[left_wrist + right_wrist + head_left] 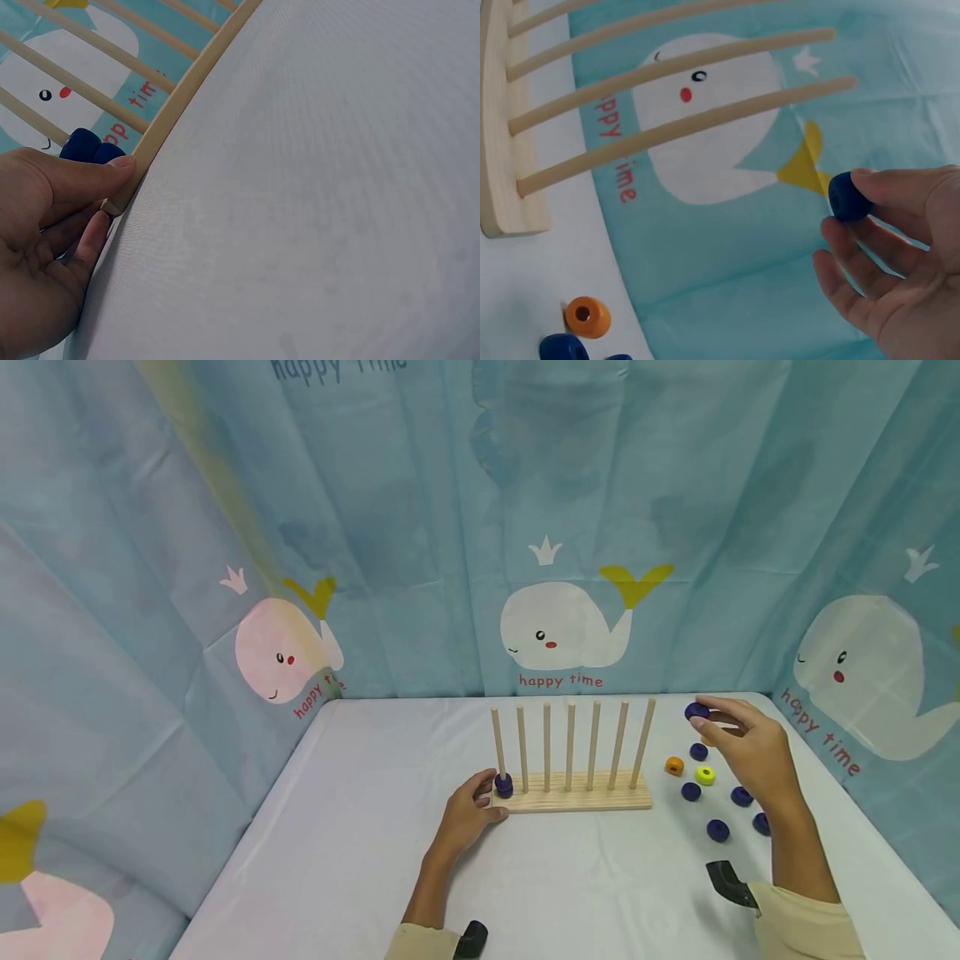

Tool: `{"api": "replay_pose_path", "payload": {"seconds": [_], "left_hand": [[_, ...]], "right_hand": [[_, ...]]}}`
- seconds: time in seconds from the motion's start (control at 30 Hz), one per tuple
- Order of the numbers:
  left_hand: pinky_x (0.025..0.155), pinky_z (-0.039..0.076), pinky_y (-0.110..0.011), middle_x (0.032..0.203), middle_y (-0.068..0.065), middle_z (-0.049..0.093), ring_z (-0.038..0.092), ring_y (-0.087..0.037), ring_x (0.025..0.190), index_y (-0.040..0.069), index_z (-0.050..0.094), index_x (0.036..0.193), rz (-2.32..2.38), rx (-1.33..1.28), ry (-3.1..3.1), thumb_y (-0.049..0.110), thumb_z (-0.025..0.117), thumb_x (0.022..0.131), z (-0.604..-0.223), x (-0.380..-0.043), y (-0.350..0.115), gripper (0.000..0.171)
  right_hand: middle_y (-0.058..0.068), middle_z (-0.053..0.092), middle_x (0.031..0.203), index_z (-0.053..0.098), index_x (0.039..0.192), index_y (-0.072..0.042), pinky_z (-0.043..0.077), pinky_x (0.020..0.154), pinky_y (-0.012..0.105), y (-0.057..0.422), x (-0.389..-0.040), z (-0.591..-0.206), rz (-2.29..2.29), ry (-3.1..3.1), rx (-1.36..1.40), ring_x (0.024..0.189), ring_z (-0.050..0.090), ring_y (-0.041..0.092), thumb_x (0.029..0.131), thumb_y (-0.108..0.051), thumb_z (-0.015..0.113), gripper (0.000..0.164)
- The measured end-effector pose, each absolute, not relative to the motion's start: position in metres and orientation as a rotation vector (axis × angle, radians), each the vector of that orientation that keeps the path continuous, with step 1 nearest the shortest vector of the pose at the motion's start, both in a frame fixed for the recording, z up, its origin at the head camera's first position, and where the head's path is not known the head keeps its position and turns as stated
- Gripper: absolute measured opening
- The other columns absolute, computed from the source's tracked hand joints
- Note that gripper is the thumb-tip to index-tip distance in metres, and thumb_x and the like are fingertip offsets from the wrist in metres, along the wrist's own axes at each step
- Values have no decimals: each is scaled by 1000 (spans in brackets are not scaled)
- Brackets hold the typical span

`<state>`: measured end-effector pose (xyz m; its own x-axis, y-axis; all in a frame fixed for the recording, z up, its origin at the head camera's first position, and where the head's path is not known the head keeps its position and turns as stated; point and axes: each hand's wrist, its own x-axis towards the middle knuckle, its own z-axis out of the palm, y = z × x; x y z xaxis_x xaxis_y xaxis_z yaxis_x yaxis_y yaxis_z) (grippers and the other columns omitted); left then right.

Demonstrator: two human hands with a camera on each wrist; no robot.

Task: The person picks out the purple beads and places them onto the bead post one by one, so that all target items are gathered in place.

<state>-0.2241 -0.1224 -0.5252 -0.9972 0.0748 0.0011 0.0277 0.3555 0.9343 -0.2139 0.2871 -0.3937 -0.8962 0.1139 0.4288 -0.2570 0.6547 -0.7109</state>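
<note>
A wooden rack (573,802) with several upright pegs stands on the white table. Two dark blue beads (503,786) are stacked on its leftmost peg. My left hand (467,814) grips the left end of the base; in the left wrist view the thumb (112,174) lies on the base (169,120) beside the blue beads (91,148). Up above the table at the right, my right hand (753,747) pinches a blue bead (697,712) between thumb and fingers. The right wrist view shows this bead (849,197) with its hole facing the rack.
Right of the rack lie an orange bead (674,766), a yellow bead (705,775) and several loose blue beads (717,831), some under the right forearm. A blue curtain (420,527) printed with whales hangs behind the table (360,827).
</note>
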Motion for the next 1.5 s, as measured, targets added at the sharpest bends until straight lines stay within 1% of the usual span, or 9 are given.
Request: {"api": "replay_pose_path", "payload": {"seconds": [0.07,0.13,0.2,0.23,0.47,0.73,1.07,1.23,1.5], "left_hand": [[113,55,-43,143,-18,63,62,-35,132,8,55,153,1766,98,2539,5,84,86,-525,-224,-122,73],[112,55,-44,143,-18,63,63,-35,131,8,55,153,1765,98,2539,5,84,86,-525,-223,-122,73],[112,55,-44,143,-18,63,62,-35,132,8,55,153,1764,96,2537,5,84,86,-525,-222,-123,73],[112,55,-44,143,-18,63,62,-35,132,8,55,153,1763,97,2537,5,84,86,-525,-222,-123,73],[114,54,-44,144,-19,63,61,-36,134,7,55,153,1778,111,2532,5,84,86,-523,-222,-123,73],[113,54,-45,143,-19,63,61,-36,133,6,55,152,1766,115,2546,5,84,86,-525,-221,-123,73],[113,55,-44,143,-18,63,62,-36,132,8,56,153,1757,101,2551,5,84,86,-524,-222,-122,73],[112,55,-44,143,-18,63,62,-36,131,7,55,153,1748,106,2558,6,84,86,-524,-221,-123,73],[112,55,-44,142,-18,63,62,-36,131,7,55,152,1752,121,2561,6,85,86,-524,-221,-122,73]], "right_hand": [[19,64,142,65,145,-8,42,85,-6,284,-212,-391,1142,-2416,127,119,65,12,106,-33,67,46],[18,64,140,66,144,-8,43,86,-6,281,-209,-388,1153,-2398,146,113,59,-7,105,-32,68,45],[18,65,139,66,142,-6,42,88,-6,276,-207,-386,1159,-2380,166,109,50,-20,105,-30,69,44],[18,65,138,67,142,-5,42,89,-6,274,-206,-385,1162,-2370,176,109,48,-21,105,-29,69,44],[18,66,134,68,140,-4,41,92,-6,262,-206,-381,1168,-2329,242,110,51,-19,103,-22,72,41],[16,67,132,68,140,-4,42,91,-5,258,-206,-375,1147,-2332,273,110,51,-19,104,-24,71,41],[13,67,129,69,139,-4,46,92,-2,245,-204,-359,1211,-2240,394,111,58,-10,100,-8,74,39],[10,65,131,69,140,-5,47,93,-1,236,-203,-353,1249,-2242,429,111,60,-9,99,-6,74,41],[12,67,129,70,138,-4,50,95,2,219,-204,-345,1303,-2214,507,111,61,-5,98,-4,75,40]]}}
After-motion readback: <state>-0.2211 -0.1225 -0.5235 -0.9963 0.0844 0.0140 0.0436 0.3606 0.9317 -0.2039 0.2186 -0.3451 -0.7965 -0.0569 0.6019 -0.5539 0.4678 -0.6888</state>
